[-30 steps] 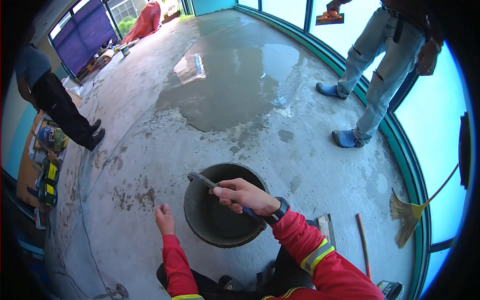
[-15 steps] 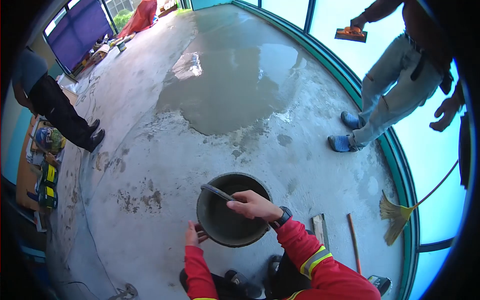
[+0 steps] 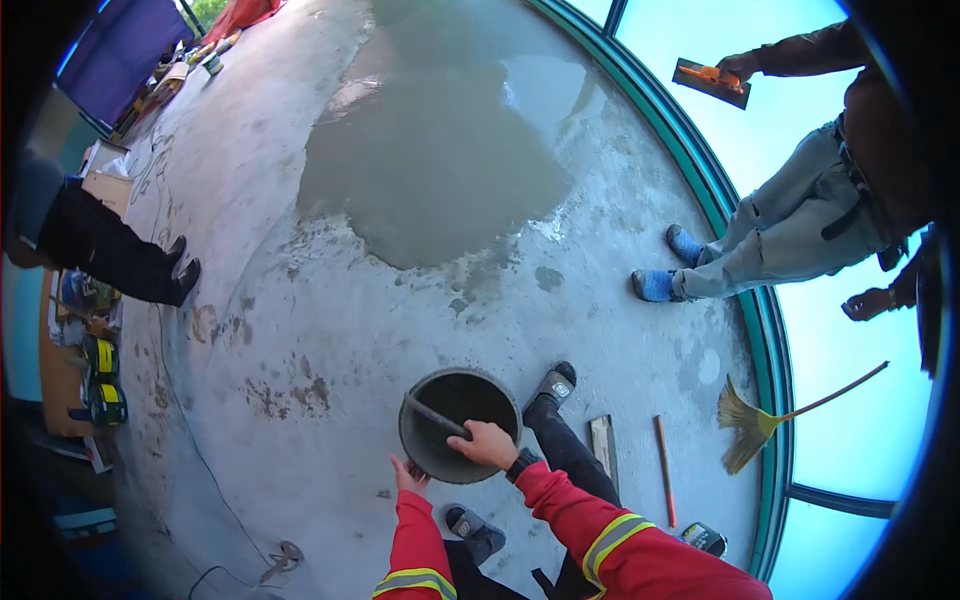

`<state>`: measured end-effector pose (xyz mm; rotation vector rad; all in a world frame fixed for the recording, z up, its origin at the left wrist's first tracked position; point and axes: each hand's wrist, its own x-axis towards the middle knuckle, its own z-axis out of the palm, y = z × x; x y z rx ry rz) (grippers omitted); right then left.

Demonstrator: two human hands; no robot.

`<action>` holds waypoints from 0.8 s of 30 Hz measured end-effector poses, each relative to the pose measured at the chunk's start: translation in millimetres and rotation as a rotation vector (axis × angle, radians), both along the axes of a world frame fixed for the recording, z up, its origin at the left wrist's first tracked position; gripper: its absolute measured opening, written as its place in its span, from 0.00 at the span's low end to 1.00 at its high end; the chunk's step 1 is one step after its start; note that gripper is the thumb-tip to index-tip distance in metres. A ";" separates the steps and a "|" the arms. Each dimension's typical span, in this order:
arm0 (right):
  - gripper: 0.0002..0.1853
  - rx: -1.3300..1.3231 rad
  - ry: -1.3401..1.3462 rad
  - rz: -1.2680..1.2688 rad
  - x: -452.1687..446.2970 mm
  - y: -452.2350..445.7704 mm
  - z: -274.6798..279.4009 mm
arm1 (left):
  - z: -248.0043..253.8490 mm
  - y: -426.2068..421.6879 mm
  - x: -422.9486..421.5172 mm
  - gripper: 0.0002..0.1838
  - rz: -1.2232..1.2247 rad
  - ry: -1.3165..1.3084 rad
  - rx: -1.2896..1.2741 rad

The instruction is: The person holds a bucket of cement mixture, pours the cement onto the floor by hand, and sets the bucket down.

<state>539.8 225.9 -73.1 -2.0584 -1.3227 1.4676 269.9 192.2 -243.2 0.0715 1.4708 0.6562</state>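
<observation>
A dark round bucket (image 3: 415, 440), tilted so that I look into its mouth, hangs in front of my legs. My right hand (image 3: 485, 445) is closed around its curved handle (image 3: 432, 414), over the near side of the opening. Against the bucket's lower left side rests my left hand (image 3: 410, 477), with its fingers partly hidden beneath the bucket. Inside, the bucket is dark, and I cannot tell what it contains. Ahead on the floor lies a wet grey patch of smooth poured material (image 3: 430, 160) with an uneven near edge.
At right, a person in jeans (image 3: 800, 230) holds a float with an orange handle (image 3: 712, 80). Another person (image 3: 110, 240) stands at left. A broom (image 3: 755, 425), an orange stick (image 3: 665, 470), a flat board (image 3: 603, 445) and a cord (image 3: 190, 420) are around me.
My right foot has stepped forward beside the bucket. Both hands still hold the bucket, which appears a little lower. The person at right has extended the float arm. My view has shifted.
</observation>
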 end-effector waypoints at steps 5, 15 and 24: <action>0.25 -0.038 0.082 -0.006 64.3 11.4 6.5 | 31.2 0.2 55.9 0.45 0.030 0.101 -0.093; 0.19 -0.049 0.050 0.010 187.3 48.1 68.2 | 105.3 28.4 207.2 0.44 0.123 0.144 -0.230; 0.22 -0.021 -0.101 -0.147 306.0 100.6 117.0 | 124.3 112.5 337.7 0.40 -0.052 -0.024 -0.148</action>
